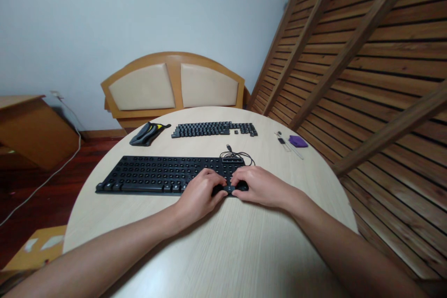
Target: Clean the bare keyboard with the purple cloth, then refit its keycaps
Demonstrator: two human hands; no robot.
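Note:
A black keyboard (150, 172) lies across the table, most of its keys stripped to bare switches; a few keycaps (117, 186) sit along its front row. Both my hands meet at its front right part. My left hand (200, 191) is curled, thumb and index finger pinched at the left side of a small black keycap (229, 189). From the other side, my right hand (260, 185) is curled in the same way, fingertips against the keycap and keyboard edge. My fingers partly hide the keys there. Behind the keyboard's right end lies its coiled USB cable (240, 153).
Loose keycaps (202, 129) stand in rows at the back of the round table (216, 242). A black and yellow pouch (148, 134) lies back left. On the right are a purple cloth (298, 141) and small thin tools (282, 142). Wooden slats (366, 56) lean close on the right.

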